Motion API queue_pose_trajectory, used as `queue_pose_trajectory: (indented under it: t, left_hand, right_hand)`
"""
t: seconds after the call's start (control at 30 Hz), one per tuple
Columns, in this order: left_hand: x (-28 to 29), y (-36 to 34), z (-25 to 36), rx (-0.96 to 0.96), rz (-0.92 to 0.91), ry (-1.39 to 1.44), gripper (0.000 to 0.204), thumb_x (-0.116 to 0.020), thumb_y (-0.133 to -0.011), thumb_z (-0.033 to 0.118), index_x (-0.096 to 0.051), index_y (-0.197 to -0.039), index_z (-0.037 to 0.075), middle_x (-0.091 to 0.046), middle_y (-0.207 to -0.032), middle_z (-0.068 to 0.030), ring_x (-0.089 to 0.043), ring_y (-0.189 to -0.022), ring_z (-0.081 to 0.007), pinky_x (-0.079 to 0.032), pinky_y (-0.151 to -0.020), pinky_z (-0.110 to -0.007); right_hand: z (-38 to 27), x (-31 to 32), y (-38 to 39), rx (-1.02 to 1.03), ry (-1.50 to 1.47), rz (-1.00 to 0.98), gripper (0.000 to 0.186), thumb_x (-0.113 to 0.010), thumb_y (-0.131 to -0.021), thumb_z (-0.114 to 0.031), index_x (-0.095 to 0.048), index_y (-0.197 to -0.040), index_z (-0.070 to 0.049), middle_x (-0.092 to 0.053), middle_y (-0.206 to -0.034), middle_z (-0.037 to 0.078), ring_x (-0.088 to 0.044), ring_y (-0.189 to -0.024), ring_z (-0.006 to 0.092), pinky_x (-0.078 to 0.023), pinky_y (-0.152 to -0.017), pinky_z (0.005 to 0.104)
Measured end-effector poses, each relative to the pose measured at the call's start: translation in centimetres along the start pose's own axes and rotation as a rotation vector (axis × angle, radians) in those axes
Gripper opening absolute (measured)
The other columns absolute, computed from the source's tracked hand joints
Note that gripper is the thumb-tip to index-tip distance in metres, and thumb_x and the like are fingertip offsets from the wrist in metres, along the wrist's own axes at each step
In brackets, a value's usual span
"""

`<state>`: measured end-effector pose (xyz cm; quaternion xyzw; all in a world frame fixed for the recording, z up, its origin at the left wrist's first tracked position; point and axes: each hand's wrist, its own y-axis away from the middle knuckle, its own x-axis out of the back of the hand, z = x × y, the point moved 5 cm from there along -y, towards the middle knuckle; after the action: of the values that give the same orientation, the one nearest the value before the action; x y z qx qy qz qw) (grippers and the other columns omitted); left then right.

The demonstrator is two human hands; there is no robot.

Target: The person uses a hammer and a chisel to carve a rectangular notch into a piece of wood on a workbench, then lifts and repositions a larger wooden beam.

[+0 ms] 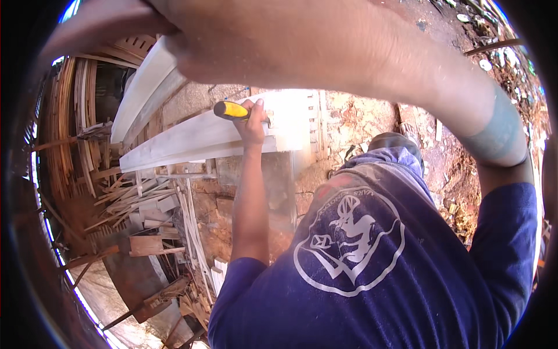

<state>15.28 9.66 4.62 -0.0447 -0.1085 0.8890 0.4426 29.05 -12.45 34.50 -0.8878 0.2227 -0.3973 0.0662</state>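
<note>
My left hand (253, 122) reaches forward and grips a tool with a yellow and black handle (231, 110), pressed against a long white wooden plank (192, 139). My right arm sweeps over the top of the view, very close and blurred. My right hand (174, 32) closes around the near end of a second white plank (142, 87), which slants above the first one. My blue printed shirt (360, 262) fills the lower right.
A heap of scrap wood strips and offcuts (139, 203) lies at the left below the planks. Bent wooden slats (64, 134) stand stacked at the far left. Reddish dirt ground with litter (459, 168) lies at the right, beside my shoe (395, 141).
</note>
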Motion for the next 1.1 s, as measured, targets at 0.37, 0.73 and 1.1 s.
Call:
queue_pose_trajectory:
  t: [0.37, 0.73, 1.1]
  left_hand:
    - [-0.2, -1.9, -0.6, 0.084, 0.018, -0.102, 0.041, -0.063, -0.094, 0.007, -0.038, -0.062, 0.014, -0.038, -0.052, 0.0028, -0.032, -0.045, -0.0092, -0.029, -0.046, -0.029]
    - [1.2, -2.9, 1.1, 0.173, 0.136, 0.158, 0.038, -0.056, -0.094, 0.008, -0.033, -0.064, 0.015, -0.023, -0.050, 0.0047, -0.022, -0.040, -0.0102, -0.025, -0.044, -0.031]
    - [0.9, -1.2, 1.0, -0.040, 0.109, 0.131, 0.031, -0.054, -0.095, 0.004, -0.038, -0.070, 0.011, -0.027, -0.055, 0.0044, -0.025, -0.042, -0.0092, -0.028, -0.046, -0.031]
  right_hand:
    - [12.8, -10.0, 3.1, 0.054, 0.042, 0.182, 0.018, -0.057, -0.084, -0.001, -0.059, -0.101, 0.003, -0.069, -0.077, 0.023, -0.071, -0.076, 0.0393, -0.058, -0.073, 0.0487]
    - [15.8, -9.5, 7.1, -0.367, -0.106, 0.141, 0.025, -0.063, -0.085, -0.011, -0.059, -0.105, 0.003, -0.063, -0.075, 0.019, -0.066, -0.071, 0.0300, -0.050, -0.070, 0.0432]
    - [13.9, -10.0, 6.9, -0.284, -0.090, 0.073, 0.025, -0.064, -0.084, -0.013, -0.059, -0.103, 0.003, -0.063, -0.075, 0.019, -0.066, -0.072, 0.0308, -0.050, -0.071, 0.0435]
